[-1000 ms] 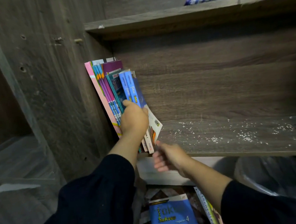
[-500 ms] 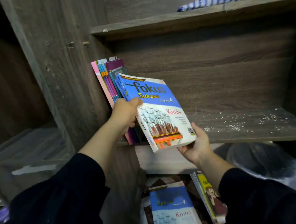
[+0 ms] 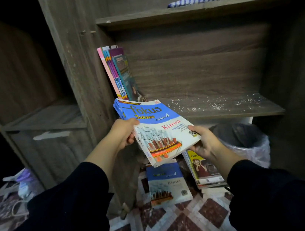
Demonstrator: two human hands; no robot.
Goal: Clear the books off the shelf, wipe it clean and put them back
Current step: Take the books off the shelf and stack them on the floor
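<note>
Holding the books (image 3: pixel 155 132) between them, the left hand (image 3: pixel 124 132) pinches the spine side and the right hand (image 3: pixel 203 141) curls under the far corner, clear of the shelf (image 3: pixel 224 109). Such shallow edge grips could let the stack fan open and slip onto the pile (image 3: pixel 168 183) below.

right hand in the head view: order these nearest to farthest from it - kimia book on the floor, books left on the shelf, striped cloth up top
From the right hand:
1. Kimia book on the floor, just below and to its left.
2. Books left on the shelf, leaning at the shelf's left end.
3. Striped cloth, on the upper shelf, above.
</note>
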